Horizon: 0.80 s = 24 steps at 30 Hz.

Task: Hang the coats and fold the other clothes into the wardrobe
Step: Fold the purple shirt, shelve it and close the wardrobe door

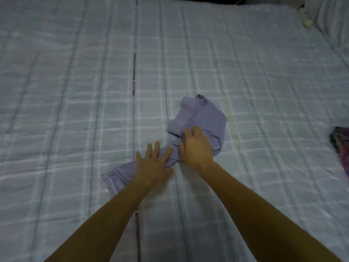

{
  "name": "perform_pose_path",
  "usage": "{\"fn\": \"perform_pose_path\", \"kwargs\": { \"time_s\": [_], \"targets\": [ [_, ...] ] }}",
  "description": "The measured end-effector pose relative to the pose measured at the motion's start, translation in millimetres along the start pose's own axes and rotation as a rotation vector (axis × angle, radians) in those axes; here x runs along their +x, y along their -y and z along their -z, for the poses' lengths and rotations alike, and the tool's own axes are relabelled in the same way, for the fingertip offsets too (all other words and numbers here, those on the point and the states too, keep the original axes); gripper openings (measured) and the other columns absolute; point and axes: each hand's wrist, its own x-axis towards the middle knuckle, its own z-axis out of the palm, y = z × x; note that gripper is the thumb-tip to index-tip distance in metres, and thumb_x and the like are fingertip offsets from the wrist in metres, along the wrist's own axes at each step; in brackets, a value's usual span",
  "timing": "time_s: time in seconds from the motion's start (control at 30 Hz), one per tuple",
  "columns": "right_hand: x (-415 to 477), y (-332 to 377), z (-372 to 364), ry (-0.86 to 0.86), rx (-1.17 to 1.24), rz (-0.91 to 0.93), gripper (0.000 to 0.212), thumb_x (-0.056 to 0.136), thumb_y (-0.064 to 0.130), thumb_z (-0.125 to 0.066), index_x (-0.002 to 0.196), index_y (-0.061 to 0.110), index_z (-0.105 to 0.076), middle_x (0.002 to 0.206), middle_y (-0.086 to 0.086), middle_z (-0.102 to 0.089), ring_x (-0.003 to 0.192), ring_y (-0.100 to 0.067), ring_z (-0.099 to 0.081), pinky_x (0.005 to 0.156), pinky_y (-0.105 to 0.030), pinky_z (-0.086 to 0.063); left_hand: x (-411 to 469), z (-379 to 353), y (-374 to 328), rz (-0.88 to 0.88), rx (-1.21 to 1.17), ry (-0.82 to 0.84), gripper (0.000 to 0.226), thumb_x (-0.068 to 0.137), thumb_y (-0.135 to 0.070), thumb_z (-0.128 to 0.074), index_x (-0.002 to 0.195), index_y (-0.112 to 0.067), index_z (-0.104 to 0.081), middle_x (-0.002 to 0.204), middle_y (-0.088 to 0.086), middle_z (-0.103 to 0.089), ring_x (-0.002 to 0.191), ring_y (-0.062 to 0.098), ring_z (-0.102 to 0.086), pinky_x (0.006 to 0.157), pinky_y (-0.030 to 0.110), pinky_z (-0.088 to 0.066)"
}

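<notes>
Nearest to me, two bare forearms reach out over the bed from the lower edge of the view, both stretched toward the middle of the mattress. The left hand (154, 163) lies palm down with its fingers spread and straight. It is released, gripping nothing, and presses flat on the near, trailing end of a lavender shirt (205, 120). That end of the garment runs out from under the palm toward the left in a narrow, rumpled band.

Just beyond and to the right, the right hand (194, 148) also rests palm down on the shirt, over the place where the cloth bunches together. Its fingers (188, 132) look nearly straight and loose, laid on the fabric rather than closed round it, though the frame is a little blurred here. The two hands sit close together, the left one's fingertips almost touching the right one's thumb side.

Past the right hand the rest of the shirt lies crumpled in a heap on the bed sheet (75, 91), with a rolled or folded part at its far left and what seems to be the collar at the far tip. The sheet is pale blue-grey with a check of lighter lines, and a dark strip (134, 72) runs along a seam to the left of the shirt.

At the right edge, well apart from the shirt, lies a dark purple cloth (340, 146), only partly in view. In the far right corner sits a pillow (330, 17) with a small cream object (306, 22) beside it.
</notes>
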Motion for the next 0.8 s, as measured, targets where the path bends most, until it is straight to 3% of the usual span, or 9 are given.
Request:
{"fn": "perform_pose_path", "kwargs": {
  "time_s": [0.07,0.1,0.2,0.3,0.4,0.47,0.57,0.7,0.8],
  "targets": [
    [32.3,-7.6,-24.4,0.079,-0.112,0.001,0.059,0.091,0.031,-0.054,0.142,0.008,-0.035,0.144,-0.023,-0.034,0.136,-0.038,-0.029,0.106,-0.05,-0.032,22.8,-32.0,0.2,-0.007,-0.043,-0.073,0.067,0.091,-0.062,-0.026,0.146,-0.039,0.006,0.159,0.005,-0.001,0.143,0.038,-0.008,0.106,0.067,-0.016],
    [46.1,-11.3,-35.5,0.119,-0.172,-0.019,0.061,0.093,0.036,-0.05,0.145,0.011,-0.029,0.148,-0.02,-0.028,0.139,-0.034,-0.022,0.108,-0.049,-0.026,28.8,-41.6,-1.6,-0.011,-0.04,-0.122,0.064,0.089,-0.061,-0.024,0.145,-0.039,0.0,0.158,0.005,-0.01,0.141,0.042,-0.015,0.1,0.073,-0.02],
    [71.2,-22.3,-67.8,0.041,-0.234,-0.03,0.038,0.088,0.023,-0.055,0.124,0.011,-0.05,0.128,-0.016,-0.049,0.12,-0.035,-0.043,0.093,-0.045,-0.035,44.6,-61.8,0.3,0.011,0.056,-0.131,0.061,0.096,-0.055,-0.023,0.137,-0.041,0.02,0.157,-0.003,0.011,0.143,0.039,0.006,0.101,0.073,-0.009],
    [72.4,-19.9,-56.5,-0.089,0.043,-0.056,0.015,0.081,0.001,-0.054,0.093,0.004,-0.063,0.094,-0.018,-0.064,0.086,-0.035,-0.06,0.066,-0.033,-0.03,48.1,-49.7,0.4,0.044,0.002,0.001,0.062,0.097,-0.054,-0.022,0.14,-0.044,0.021,0.155,-0.006,0.023,0.141,0.035,0.02,0.103,0.071,-0.001],
    [51.2,-3.6,-11.8,-0.063,0.311,-0.09,0.023,0.088,-0.001,-0.05,0.104,0.004,-0.064,0.098,-0.019,-0.067,0.088,-0.034,-0.06,0.065,-0.032,-0.031,43.9,-35.6,1.1,0.013,-0.107,0.071,0.07,0.092,-0.062,-0.03,0.143,-0.046,0.016,0.156,-0.007,0.02,0.142,0.033,0.017,0.104,0.069,-0.003],
    [29.5,8.6,24.9,-0.071,0.426,-0.089,0.027,0.091,0.002,-0.051,0.113,0.005,-0.065,0.105,-0.019,-0.067,0.095,-0.034,-0.061,0.079,-0.037,-0.039,36.2,-17.9,4.8,0.017,-0.308,0.102,0.083,0.083,-0.067,-0.039,0.144,-0.045,0.012,0.159,0.0,-0.002,0.144,0.032,-0.005,0.109,0.064,-0.013],
    [1.1,22.2,77.8,-0.017,0.603,-0.081,0.024,0.095,0.004,-0.049,0.113,0.004,-0.066,0.104,-0.015,-0.068,0.091,-0.027,-0.063,0.081,-0.025,-0.047,-4.4,26.5,0.5,-0.048,-0.789,-0.174,0.089,0.067,-0.066,-0.045,0.144,-0.041,-0.008,0.132,0.004,-0.051,0.116,0.027,-0.053,0.093,0.042,-0.045],
    [-36.1,49.0,152.4,-0.022,0.862,-0.03,0.021,0.092,0.005,-0.052,0.097,0.011,-0.072,0.093,-0.004,-0.071,0.084,-0.016,-0.067,0.074,-0.029,-0.056,-65.0,112.6,-11.0,-0.084,-0.898,-0.482,0.092,0.08,-0.043,-0.061,0.149,-0.027,-0.003,0.144,0.007,-0.037,0.12,0.022,-0.048,0.093,0.043,-0.047],
    [-68.2,84.4,223.0,-0.028,0.882,0.072,0.026,0.092,0.002,-0.05,0.096,0.013,-0.072,0.096,-0.004,-0.072,0.088,-0.016,-0.067,0.073,-0.027,-0.056,-119.4,170.7,-15.1,-0.148,-0.873,-0.557,0.063,0.07,-0.044,-0.054,0.128,-0.019,-0.048,0.127,0.011,-0.056,0.111,0.028,-0.056,0.09,0.045,-0.049]
  ]
}}
